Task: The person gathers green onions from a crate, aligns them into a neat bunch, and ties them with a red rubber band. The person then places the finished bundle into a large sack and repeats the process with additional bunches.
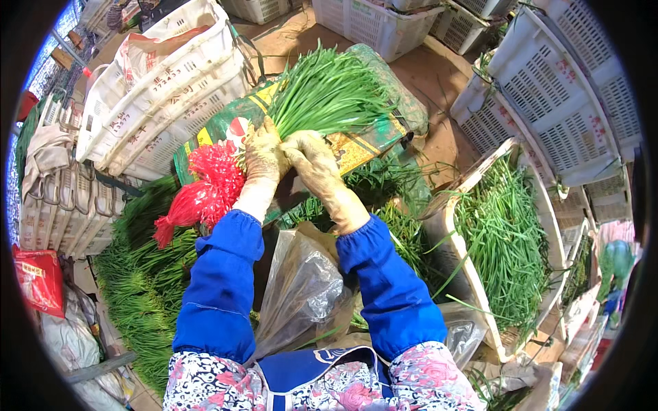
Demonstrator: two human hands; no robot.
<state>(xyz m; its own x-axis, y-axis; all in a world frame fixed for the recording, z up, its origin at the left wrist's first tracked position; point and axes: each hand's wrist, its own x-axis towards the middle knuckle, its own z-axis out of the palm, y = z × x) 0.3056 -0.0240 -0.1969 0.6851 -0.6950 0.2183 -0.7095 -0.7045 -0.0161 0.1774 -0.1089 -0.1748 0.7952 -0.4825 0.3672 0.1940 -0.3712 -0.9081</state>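
Observation:
A fanned bunch of green chives lies on a green and yellow sack-covered bench, its leaf tips pointing away from me. My gloved left hand closes round the stem end. Against the same end, from the right, presses my gloved right hand, its thumb and fingers drawn together close to the left one. Whether a tie is between the fingers cannot be seen. Beside my left wrist hangs a bundle of shiny red plastic ties, with a red and white piece above it.
Bunched chives are piled on the left. To the right, a white crate holds loose chives. Stacked white crates stand at left and right. Clear plastic sheeting covers my lap area.

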